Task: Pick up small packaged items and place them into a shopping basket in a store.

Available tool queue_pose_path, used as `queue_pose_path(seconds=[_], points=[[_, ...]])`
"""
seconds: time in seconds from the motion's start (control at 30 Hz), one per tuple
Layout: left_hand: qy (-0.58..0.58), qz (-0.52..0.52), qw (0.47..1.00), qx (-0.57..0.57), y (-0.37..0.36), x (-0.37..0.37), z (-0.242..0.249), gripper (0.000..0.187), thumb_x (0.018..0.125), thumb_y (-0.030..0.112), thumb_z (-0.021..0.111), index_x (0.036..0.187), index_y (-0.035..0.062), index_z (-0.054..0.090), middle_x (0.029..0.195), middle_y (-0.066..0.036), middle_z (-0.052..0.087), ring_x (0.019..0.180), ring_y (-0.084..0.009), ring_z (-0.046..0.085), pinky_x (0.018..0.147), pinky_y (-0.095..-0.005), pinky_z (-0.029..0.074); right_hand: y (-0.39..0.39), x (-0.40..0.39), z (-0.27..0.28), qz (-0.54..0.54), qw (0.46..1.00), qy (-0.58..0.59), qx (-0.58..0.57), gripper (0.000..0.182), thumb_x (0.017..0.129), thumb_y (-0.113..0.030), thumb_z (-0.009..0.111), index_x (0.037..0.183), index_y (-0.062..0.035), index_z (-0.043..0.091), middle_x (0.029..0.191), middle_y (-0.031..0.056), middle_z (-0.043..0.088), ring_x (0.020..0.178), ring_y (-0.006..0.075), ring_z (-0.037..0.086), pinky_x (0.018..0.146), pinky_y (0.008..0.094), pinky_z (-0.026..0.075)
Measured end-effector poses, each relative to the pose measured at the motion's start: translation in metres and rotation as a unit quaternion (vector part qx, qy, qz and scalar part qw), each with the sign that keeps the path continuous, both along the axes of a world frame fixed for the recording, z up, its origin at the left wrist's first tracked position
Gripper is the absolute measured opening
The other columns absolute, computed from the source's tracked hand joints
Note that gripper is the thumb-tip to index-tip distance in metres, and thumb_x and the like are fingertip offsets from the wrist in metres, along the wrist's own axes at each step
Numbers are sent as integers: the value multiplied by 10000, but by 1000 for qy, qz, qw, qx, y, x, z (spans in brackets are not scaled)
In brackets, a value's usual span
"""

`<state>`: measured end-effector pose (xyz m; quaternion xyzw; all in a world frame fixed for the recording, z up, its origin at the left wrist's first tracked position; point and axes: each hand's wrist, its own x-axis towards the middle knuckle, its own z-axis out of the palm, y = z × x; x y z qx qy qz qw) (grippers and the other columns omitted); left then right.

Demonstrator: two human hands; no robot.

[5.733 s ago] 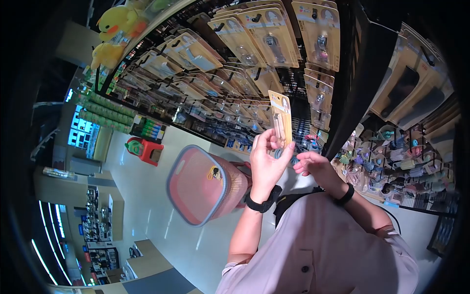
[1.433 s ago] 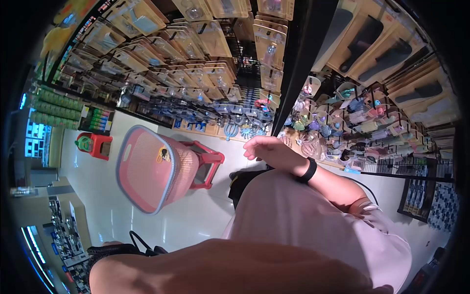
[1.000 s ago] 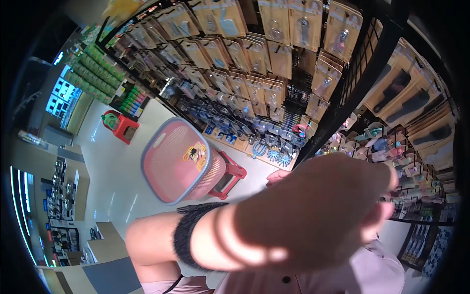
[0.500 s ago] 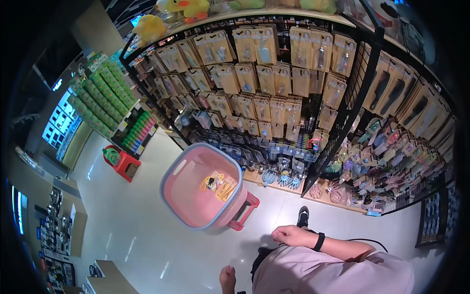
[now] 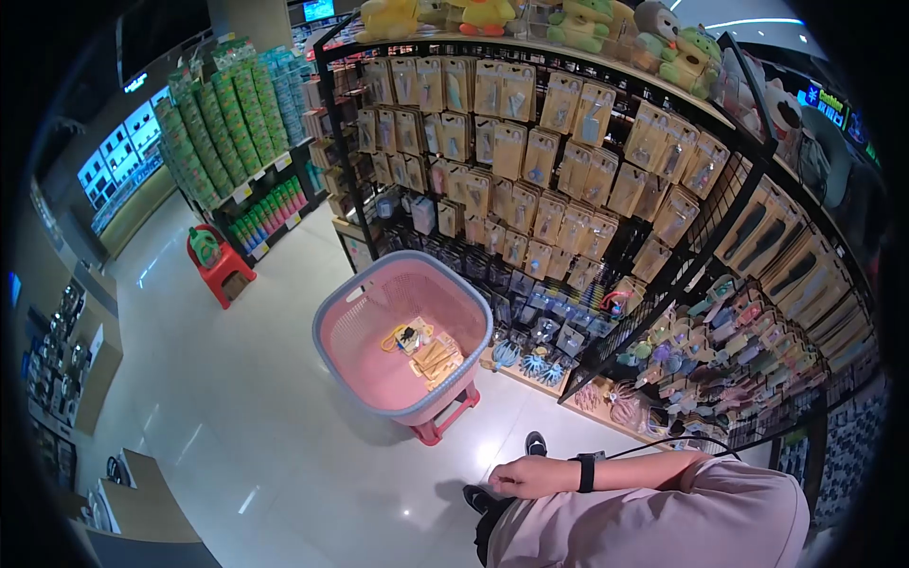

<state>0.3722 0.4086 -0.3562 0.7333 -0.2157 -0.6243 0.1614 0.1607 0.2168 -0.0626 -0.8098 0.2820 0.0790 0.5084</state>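
Near the middle of the frame, the deep pink basket [image 5: 426,284] stands on a red stool [image 5: 431,433], probably to bring its mouth within easier reach. Its rim is smooth grey-blue plastic, its walls perforated. The flat carded packs [image 5: 437,358] lie loosely overlapping at its bottom, seemingly dropped in rather than arranged, beside a yellow loop [image 5: 391,338]. Lower centre, the right hand [image 5: 526,476] has loosely curled fingers, with nothing visible in its grip; I cannot tell whether it is fully closed. The left hand is out of view. Tan cards [image 5: 542,156] hang in rows on the black rack [image 5: 339,123], likely for face-on display.
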Motion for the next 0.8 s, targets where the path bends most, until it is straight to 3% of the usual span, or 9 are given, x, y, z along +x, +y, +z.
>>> queue_pose_path(seconds=[0.07,0.33,0.5,0.53,0.8], points=[[7,9,1000,0,-2,-2,2,349,951,299,591,1170,40,674,1052,-103,719,929,-231,676,833,-396,539,1,4,3,15,1000,-4,-4,325,1008,-334,511,1153,-58,607,926,185,696,871,368,668,809,437,513],[31,37,999,5,9,-8,-2,348,943,282,600,1183,38,664,1053,-99,718,927,-235,677,828,-389,541,-17,-9,10,-1,998,-4,-67,343,1000,-319,525,1190,-45,606,995,207,693,906,379,672,819,447,529],[52,99,994,-1,30,-24,-2,348,938,272,606,1191,38,658,1054,-97,717,926,-238,677,824,-385,542,-28,-17,19,-19,993,-8,-118,311,945,-249,623,1129,-1,654,997,208,707,914,372,693,807,396,545],[55,113,992,1,36,-28,-1,348,937,269,607,1192,37,657,1055,-96,717,926,-239,677,824,-384,542,-28,-16,17,-42,994,6,-102,272,937,-256,610,1072,-29,677,972,193,709,910,378,687,812,425,549],[72,196,978,29,82,-65,12,352,929,253,616,1205,36,647,1056,-93,717,925,-243,677,818,-376,543,-22,19,12,63,995,-23,-74,279,936,-248,602,1057,-5,671,939,213,708,876,391,688,814,444,547]])
